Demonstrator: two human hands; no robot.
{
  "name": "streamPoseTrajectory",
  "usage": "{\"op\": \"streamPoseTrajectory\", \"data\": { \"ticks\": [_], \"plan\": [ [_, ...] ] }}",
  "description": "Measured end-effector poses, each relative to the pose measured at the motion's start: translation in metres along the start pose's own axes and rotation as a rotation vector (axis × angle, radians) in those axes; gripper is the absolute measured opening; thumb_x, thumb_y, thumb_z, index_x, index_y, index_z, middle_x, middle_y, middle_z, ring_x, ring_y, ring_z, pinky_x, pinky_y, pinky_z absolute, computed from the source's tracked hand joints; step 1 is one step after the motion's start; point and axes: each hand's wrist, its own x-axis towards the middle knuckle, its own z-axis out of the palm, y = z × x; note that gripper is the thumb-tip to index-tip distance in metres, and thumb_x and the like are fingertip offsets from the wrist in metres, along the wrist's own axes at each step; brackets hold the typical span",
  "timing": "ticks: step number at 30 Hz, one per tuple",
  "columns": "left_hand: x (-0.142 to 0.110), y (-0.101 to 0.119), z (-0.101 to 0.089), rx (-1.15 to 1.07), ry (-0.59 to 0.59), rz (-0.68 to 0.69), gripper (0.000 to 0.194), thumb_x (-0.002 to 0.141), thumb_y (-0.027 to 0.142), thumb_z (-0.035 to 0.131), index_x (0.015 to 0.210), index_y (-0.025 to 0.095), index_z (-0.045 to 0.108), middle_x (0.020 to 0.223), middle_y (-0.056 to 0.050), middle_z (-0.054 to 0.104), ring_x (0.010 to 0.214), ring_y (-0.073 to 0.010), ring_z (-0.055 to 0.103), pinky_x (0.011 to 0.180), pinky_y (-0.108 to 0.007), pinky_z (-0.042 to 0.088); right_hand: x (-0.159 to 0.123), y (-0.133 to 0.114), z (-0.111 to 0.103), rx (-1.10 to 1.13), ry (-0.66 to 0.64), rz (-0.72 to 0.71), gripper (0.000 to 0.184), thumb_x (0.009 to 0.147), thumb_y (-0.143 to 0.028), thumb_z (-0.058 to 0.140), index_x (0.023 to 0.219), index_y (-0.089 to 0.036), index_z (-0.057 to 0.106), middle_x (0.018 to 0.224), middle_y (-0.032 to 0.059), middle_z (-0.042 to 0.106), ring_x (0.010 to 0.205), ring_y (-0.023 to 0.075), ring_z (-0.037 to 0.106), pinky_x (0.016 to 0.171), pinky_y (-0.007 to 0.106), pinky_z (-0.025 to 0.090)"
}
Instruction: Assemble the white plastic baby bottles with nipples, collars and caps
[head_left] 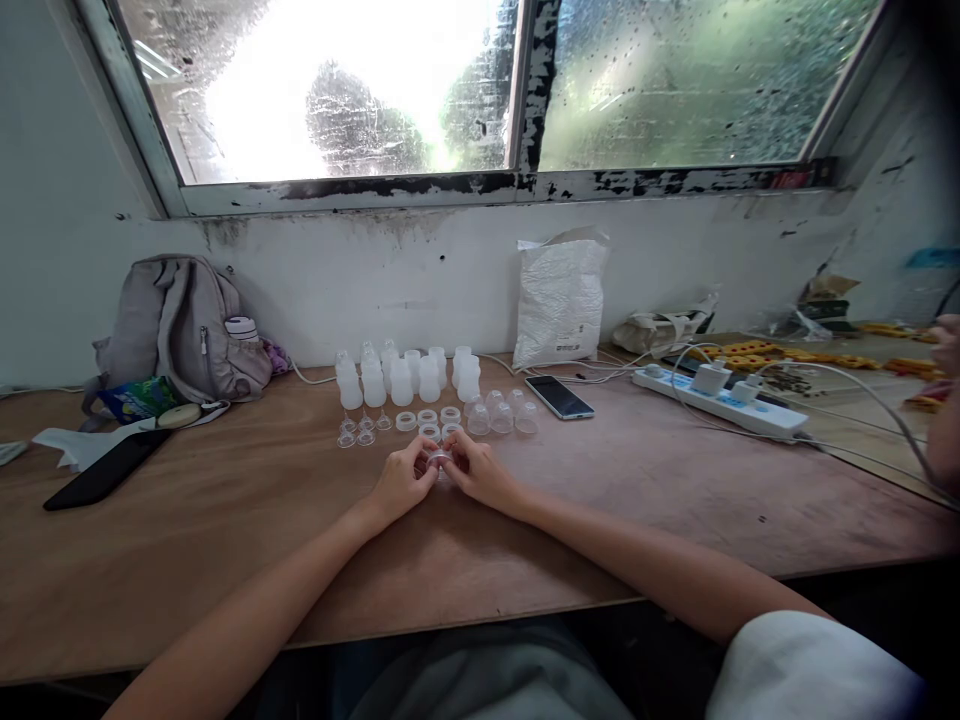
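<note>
My left hand and my right hand meet at the middle of the table, fingers closed around a small pale bottle collar ring. Fingers partly cover it, so I cannot tell whether a teat sits inside. Just beyond my fingertips lie several white collar rings. Clear bottle teats stand in short rows to the left of them. On the right are several translucent domed caps. Behind all these, frosted baby bottles are lined up in rows near the wall.
A smartphone lies right of the caps, before a white plastic package. Further right is a power strip with trailing cables. On the left are a grey backpack and a black pouch. Another person's arm shows at far right.
</note>
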Motion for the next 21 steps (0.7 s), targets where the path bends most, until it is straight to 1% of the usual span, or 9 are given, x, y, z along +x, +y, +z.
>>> {"op": "streamPoseTrajectory", "data": {
  "ticks": [3,7,10,12,14,18,21],
  "plan": [
    [-0.0003,-0.0023,0.0014,0.041,-0.017,0.051,0.015,0.073,0.018,0.048,0.088,0.018,0.05,0.065,0.001,0.059,0.057,-0.0106,0.055,0.057,-0.02,0.042,-0.0009,0.0006,0.0012,-0.027,-0.008,-0.004,0.008,0.073,-0.019,0.047,0.079,-0.02,0.042,0.056,-0.0048,0.047,0.047,0.0089,0.044,0.049,0.019,0.033],
    [-0.0005,-0.0043,0.0029,0.081,-0.012,0.074,0.014,0.074,0.017,0.046,0.087,0.018,0.05,0.063,0.002,0.058,0.057,-0.0114,0.054,0.057,-0.021,0.041,-0.0014,0.0003,0.0014,-0.049,-0.011,-0.011,0.007,0.074,-0.019,0.047,0.078,-0.02,0.041,0.057,-0.0042,0.047,0.049,0.0094,0.045,0.05,0.019,0.033],
    [-0.0004,-0.0054,0.004,0.079,0.03,0.081,0.016,0.073,0.016,0.046,0.089,0.018,0.048,0.063,0.002,0.056,0.056,-0.0112,0.053,0.058,-0.021,0.04,-0.0013,-0.0003,0.0,-0.045,-0.009,-0.023,0.009,0.074,-0.02,0.046,0.082,-0.02,0.042,0.055,-0.0051,0.045,0.048,0.0093,0.044,0.049,0.019,0.033],
    [-0.0002,-0.0062,0.0041,0.1,0.064,0.083,0.018,0.073,0.015,0.046,0.09,0.018,0.048,0.062,0.002,0.054,0.056,-0.0109,0.052,0.057,-0.021,0.04,-0.0013,0.0,-0.0005,-0.044,-0.018,-0.044,0.015,0.074,-0.018,0.047,0.087,-0.02,0.042,0.057,-0.0052,0.046,0.048,0.0091,0.045,0.05,0.019,0.033],
    [0.0,-0.0068,0.0037,0.137,0.074,0.09,0.018,0.071,0.014,0.046,0.089,0.018,0.048,0.062,0.003,0.052,0.056,-0.0106,0.05,0.057,-0.021,0.039,-0.0012,0.0007,-0.0002,-0.047,-0.032,-0.057,0.019,0.072,-0.016,0.046,0.09,-0.02,0.041,0.059,-0.0048,0.047,0.05,0.009,0.046,0.051,0.019,0.034],
    [-0.0008,-0.006,0.0015,0.212,0.042,0.106,0.021,0.068,0.01,0.046,0.086,0.019,0.05,0.066,0.003,0.052,0.056,-0.0098,0.048,0.058,-0.02,0.039,-0.0017,0.0023,0.0012,-0.062,-0.048,-0.06,0.017,0.07,-0.014,0.046,0.085,-0.02,0.041,0.062,-0.0041,0.048,0.051,0.0089,0.046,0.052,0.019,0.034],
    [-0.0024,-0.0035,-0.0008,0.282,0.006,0.139,0.021,0.069,0.01,0.045,0.087,0.02,0.05,0.072,0.001,0.053,0.061,-0.0108,0.05,0.062,-0.021,0.04,-0.0024,0.003,0.0016,-0.077,-0.054,-0.065,0.017,0.069,-0.013,0.047,0.082,-0.02,0.041,0.062,-0.0041,0.048,0.052,0.0092,0.046,0.053,0.019,0.034]
  ]
}}
